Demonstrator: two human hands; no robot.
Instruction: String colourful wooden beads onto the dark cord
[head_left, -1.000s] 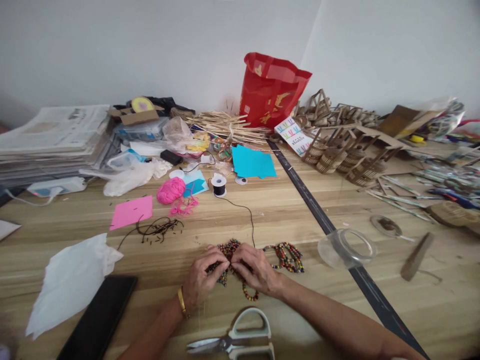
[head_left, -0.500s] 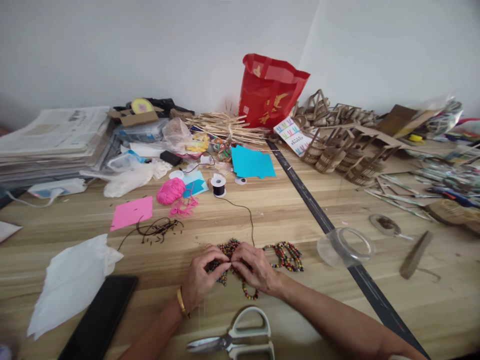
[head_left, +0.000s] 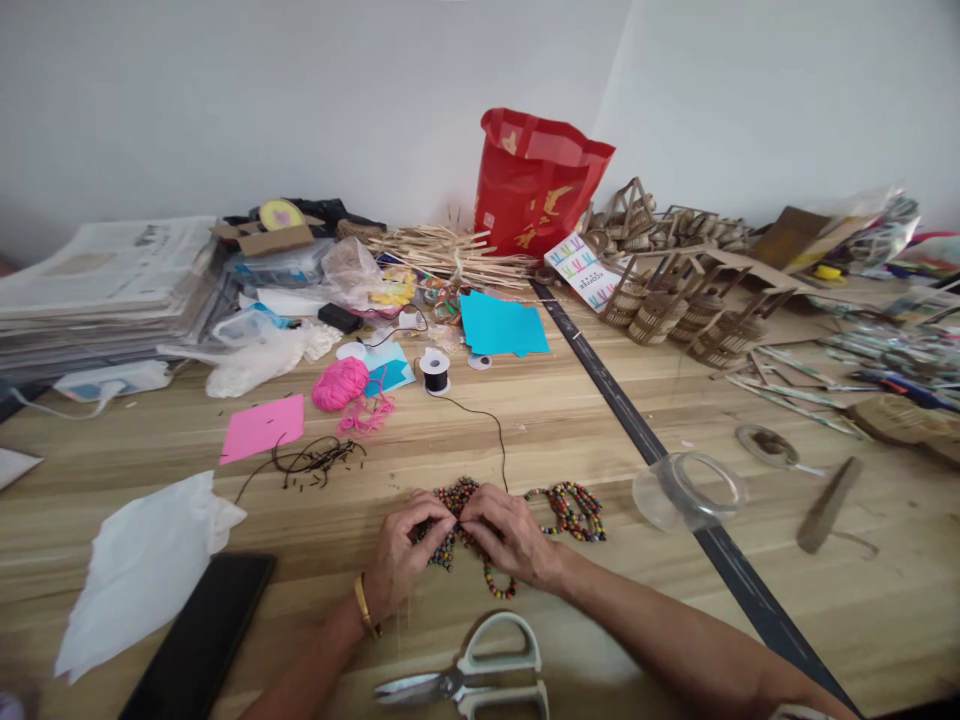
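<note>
My left hand (head_left: 411, 545), with a gold bracelet at the wrist, is closed in a pinch over a pile of small coloured beads (head_left: 454, 493). Its fingertips nearly meet those of my right hand (head_left: 508, 532), also pinching. What sits between the left fingertips is too small to make out. A thin black cord (head_left: 501, 440) runs from a black spool (head_left: 435, 373) to my right hand and passes out of sight under it. Below that hand curves a short string of beads (head_left: 499, 584). Finished-looking bead loops (head_left: 577, 512) lie just to its right.
Scissors (head_left: 469, 675) lie close in front of me. A black phone-like slab (head_left: 202, 635) and white tissue (head_left: 142, 570) are at left, near black cord scraps (head_left: 315, 462) and pink yarn (head_left: 340, 384). To the right are a clear plastic ring (head_left: 688, 492) and small wooden baskets (head_left: 652, 318).
The fingertips of both hands have drawn very slightly apart. The view has shifted a little; the beads, cord and scissors stay in place.
</note>
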